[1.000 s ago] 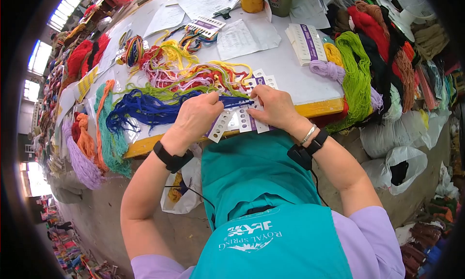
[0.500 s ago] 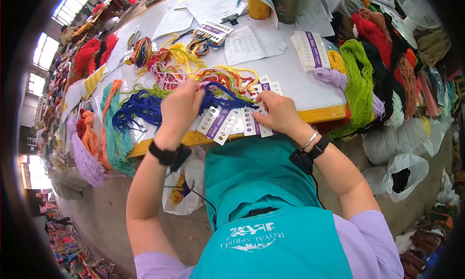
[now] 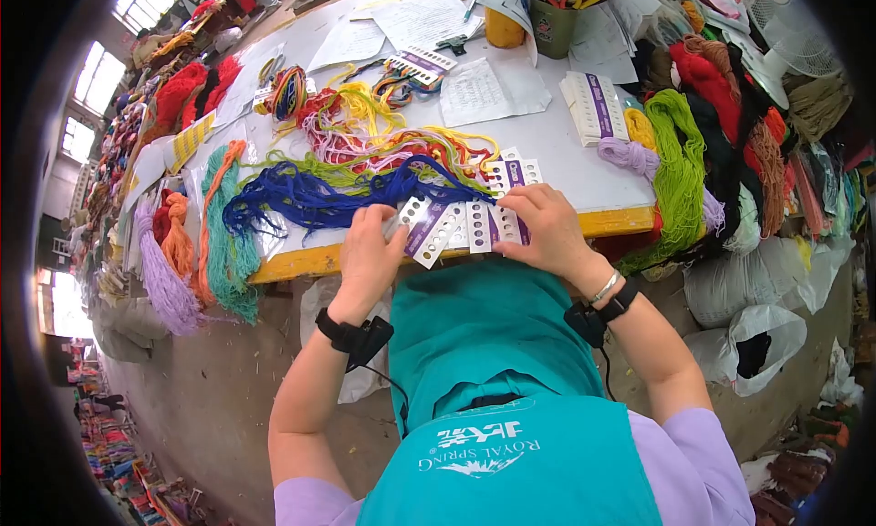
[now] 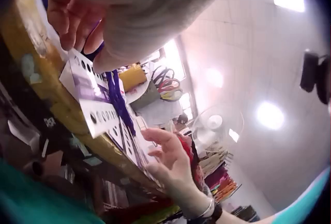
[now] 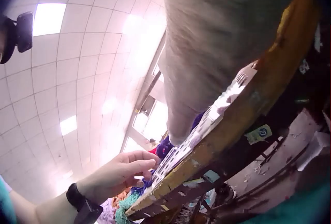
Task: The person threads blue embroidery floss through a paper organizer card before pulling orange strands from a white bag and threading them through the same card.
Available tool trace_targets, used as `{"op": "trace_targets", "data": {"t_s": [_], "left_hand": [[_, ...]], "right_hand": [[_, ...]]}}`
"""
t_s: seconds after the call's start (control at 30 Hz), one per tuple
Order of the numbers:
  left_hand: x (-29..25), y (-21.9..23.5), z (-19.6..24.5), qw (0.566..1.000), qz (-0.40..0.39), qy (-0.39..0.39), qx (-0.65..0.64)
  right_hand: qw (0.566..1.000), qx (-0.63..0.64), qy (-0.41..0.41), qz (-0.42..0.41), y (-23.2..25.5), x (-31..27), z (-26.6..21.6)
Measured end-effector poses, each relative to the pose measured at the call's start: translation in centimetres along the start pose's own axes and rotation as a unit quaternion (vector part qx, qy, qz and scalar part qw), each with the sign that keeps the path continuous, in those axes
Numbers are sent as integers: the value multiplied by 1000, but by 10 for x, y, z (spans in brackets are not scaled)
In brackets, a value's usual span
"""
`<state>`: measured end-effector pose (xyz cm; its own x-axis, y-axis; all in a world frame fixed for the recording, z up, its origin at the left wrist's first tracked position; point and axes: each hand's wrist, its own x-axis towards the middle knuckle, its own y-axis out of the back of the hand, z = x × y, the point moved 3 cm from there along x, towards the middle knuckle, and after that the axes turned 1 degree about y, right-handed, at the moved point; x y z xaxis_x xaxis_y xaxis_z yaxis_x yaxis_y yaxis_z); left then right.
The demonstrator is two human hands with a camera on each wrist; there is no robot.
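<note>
My left hand (image 3: 370, 252) is at the left end of a white card (image 3: 429, 227) with a purple band and punched holes. Its thumb and fingers pinch that end; the left wrist view shows them at the card's corner (image 4: 83, 66). Over overlapping punched cards (image 3: 481, 227) lies my right hand (image 3: 547, 229), fingers and thumb apart, the tips touching the cards near the tip of the blue yarn. A long bundle of blue yarn (image 3: 319, 197) stretches across the table behind the left hand to these cards. Part of the cards is hidden under the right hand.
Multicoloured thread (image 3: 365, 124) lies farther back, near papers (image 3: 493, 88) and a green cup (image 3: 552, 29) holding scissors. A card stack (image 3: 593, 106) and green yarn (image 3: 673, 152) are at the right. Teal yarn (image 3: 230, 261) hangs over the yellow table edge (image 3: 301, 263) at the left.
My left hand has let go of the blue yarn, which it held near its right end, and moved down to the left card. The right hand stays at the cards.
</note>
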<state>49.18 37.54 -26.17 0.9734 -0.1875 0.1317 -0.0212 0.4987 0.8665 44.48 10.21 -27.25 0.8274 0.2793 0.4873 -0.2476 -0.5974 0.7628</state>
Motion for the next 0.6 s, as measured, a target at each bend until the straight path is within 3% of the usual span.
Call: {"op": "trace_targets", "data": {"t_s": [0.13, 0.23, 0.53, 0.6], "left_hand": [[-3, -18, -9, 980, -74, 51, -179], [-1, -26, -2, 958, -53, 44, -279], [2, -47, 45, 898, -83, 43, -430], [2, -56, 54, 901, -93, 37, -422]], "right_hand": [[998, -28, 24, -60, -8, -7, -4], [995, -49, 38, -80, -7, -6, -7], [995, 75, -19, 62, 1, -9, 15], [994, 89, -32, 63, 3, -7, 14]]}}
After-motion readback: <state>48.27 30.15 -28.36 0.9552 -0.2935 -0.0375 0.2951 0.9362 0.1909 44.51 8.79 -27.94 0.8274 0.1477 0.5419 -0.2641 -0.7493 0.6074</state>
